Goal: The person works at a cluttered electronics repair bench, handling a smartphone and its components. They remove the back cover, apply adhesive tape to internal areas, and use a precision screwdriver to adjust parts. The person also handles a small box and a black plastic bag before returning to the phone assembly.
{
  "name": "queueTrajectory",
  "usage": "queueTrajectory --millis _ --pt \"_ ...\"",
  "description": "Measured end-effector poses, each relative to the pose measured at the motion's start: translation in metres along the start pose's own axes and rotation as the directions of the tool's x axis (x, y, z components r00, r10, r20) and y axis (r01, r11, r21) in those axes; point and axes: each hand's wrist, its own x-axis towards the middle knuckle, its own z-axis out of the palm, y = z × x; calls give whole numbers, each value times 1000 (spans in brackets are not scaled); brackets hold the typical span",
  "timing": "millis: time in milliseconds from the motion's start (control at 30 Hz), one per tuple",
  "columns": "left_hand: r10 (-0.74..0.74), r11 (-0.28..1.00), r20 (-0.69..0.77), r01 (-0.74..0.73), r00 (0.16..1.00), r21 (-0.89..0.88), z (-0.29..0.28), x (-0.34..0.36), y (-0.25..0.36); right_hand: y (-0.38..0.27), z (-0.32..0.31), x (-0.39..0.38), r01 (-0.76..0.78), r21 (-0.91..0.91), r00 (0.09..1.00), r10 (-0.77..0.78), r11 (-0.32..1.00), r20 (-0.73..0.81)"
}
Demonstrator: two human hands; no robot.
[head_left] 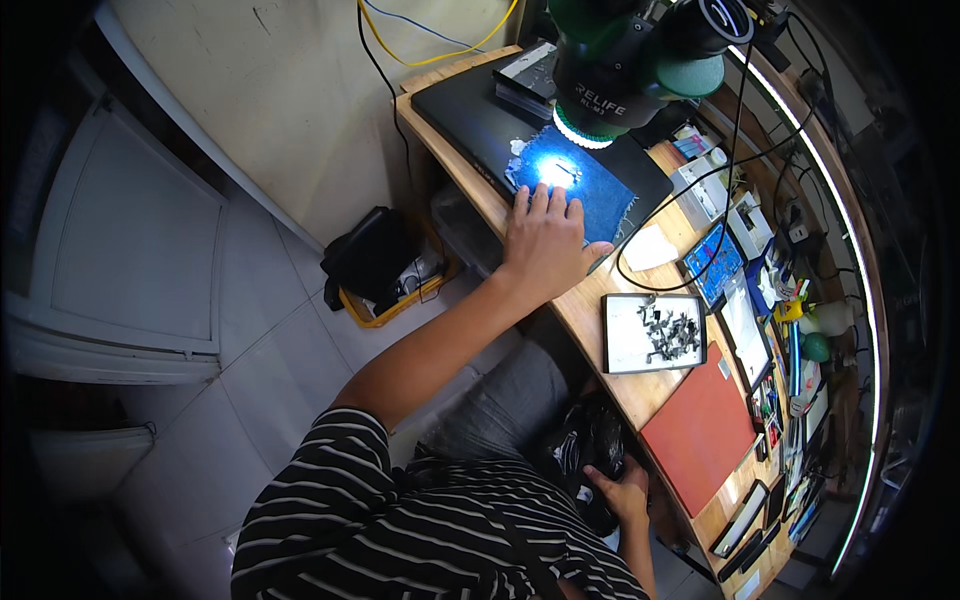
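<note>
My left hand (548, 240) lies palm down on a frayed blue denim cloth (605, 195), its fingers stretched out and the thumb apart. Just beyond the fingertips, a small thin dark piece (563, 170) sits in a bright glare that hides its detail. Above it stands a green and black microscope (625, 75) with a lit ring. Down by my lap, my right hand (625, 495) grips a crumpled black plastic bag (585, 450). Its thumb shows on the bag, while the other fingers are partly hidden.
A tray (625, 350) of small black parts stands on the wooden bench beside a reddish-brown mat (700, 430). Tools and a blue parts board (715, 262) line the far side. A black cable (640, 280) loops over the bench. A yellow bin (375, 318) stands on the floor.
</note>
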Motion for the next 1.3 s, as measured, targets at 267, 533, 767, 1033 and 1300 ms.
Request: queueTrajectory --millis 267,533,767,1033,1300 --pt "113 874 -209 -197 971 -443 -45 -22 2 -26 -29 -19 106 -141 984 -83 984 159" --pt "457 573 11 -285 889 -769 -68 -67 92 -22 -91 -69 38 -32 989 -33 999 143" --pt "639 469 52 -336 767 -817 -57 -57 162 19 -155 -121 111 214 980 -71 970 -184" --pt "562 671 81 -396 823 -627 16 61 258 48 -188 -67 166 7 933 -155 986 -325" --pt "492 865 479 -473 727 -170 107 189 347 77 -186 -16 320 57 924 -298 946 -241"
